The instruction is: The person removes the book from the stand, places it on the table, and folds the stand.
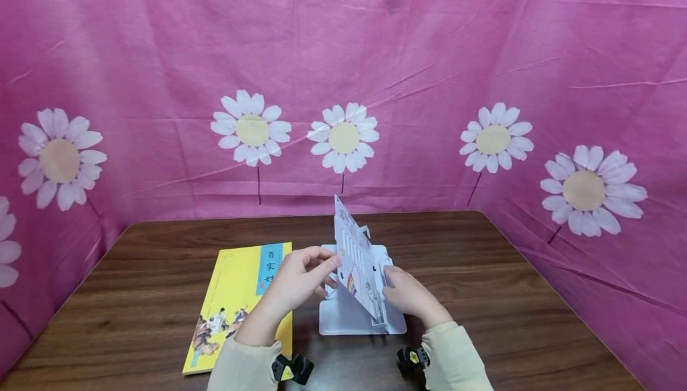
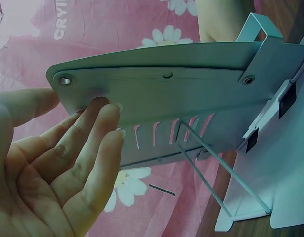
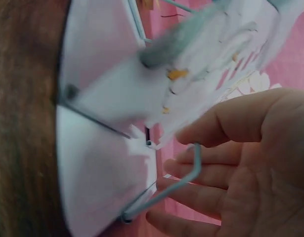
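A white metal book stand [image 1: 351, 316] rests on the table, its printed panel [image 1: 354, 260] tilted up steeply from the base. My left hand [image 1: 297, 275] pinches the panel's edge, with fingers [image 2: 87, 133] against the plain back and the thumb at the outer edge. Behind the panel, a wire support [image 2: 223, 170] runs from the slots to the base. Close to the stand's right side is my right hand [image 1: 410, 295]. In the right wrist view, its fingers [image 3: 201, 165] are loosely bent and apart, beside a bent wire arm [image 3: 166, 190]; whether they touch it is unclear.
To the left of the stand lies a yellow book [image 1: 231, 289] with a blue title strip, partly under my left forearm. The brown wooden table [image 1: 483, 289] has a pink flowered cloth [image 1: 418, 51] hanging around its back and sides.
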Available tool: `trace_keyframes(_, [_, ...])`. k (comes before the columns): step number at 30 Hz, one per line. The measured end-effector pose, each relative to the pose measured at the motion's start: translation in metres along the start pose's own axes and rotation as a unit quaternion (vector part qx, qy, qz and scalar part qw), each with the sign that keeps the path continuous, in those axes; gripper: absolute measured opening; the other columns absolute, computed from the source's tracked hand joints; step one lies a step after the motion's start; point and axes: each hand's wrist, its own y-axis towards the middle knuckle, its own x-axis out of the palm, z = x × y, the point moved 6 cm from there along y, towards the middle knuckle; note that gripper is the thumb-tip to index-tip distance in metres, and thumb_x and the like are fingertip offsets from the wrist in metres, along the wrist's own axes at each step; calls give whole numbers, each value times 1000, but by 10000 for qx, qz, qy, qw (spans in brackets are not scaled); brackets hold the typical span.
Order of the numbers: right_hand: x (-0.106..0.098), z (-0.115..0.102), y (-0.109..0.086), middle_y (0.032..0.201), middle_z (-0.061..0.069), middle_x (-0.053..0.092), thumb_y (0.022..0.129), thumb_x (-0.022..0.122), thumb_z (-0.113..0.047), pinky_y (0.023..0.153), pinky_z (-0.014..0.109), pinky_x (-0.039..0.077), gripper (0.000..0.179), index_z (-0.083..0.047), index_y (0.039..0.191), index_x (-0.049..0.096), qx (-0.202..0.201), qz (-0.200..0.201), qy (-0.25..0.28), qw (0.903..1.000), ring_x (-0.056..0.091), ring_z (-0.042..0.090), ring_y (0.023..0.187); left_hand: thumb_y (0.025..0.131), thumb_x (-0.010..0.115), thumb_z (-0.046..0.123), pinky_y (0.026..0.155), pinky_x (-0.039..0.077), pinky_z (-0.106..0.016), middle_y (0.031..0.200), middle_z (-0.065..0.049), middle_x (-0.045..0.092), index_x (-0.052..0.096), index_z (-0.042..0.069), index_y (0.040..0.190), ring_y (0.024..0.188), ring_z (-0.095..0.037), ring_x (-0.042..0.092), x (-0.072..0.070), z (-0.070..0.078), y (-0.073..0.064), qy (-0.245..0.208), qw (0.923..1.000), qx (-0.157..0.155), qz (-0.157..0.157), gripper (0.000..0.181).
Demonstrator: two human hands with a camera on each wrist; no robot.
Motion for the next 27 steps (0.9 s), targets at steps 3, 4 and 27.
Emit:
trace_keyframes(3, [1,1,1,144,35,45,89,52,-2,115,56,31,52,18,137,44,8,24,61,10000,40,47,138,95,67,33,62,61,-34,92,-12,74,69,3,111,79,-28,73,1,0,0,7,10000,-3,-16,34])
trace_keyframes(4, [1,1,1,144,35,44,89,52,-2,115,56,31,52,18,137,45,3,31,75,10000,40,47,138,95,67,32,62,61,-35,92,-12,74,69,2,111,79,-28,73,1,1,-1,4,10000,4,-13,34])
trace_keyframes(27, [-34,-31,-12,138,21,58,96,62,-21,108,55,42,44,0,134,59,-79,1373,765,9875,52,39,131,94,68,32,62,61,-34,99,-12,74,70,3,113,77,-24,73,-2,0,1,-63,9999,44,69,35])
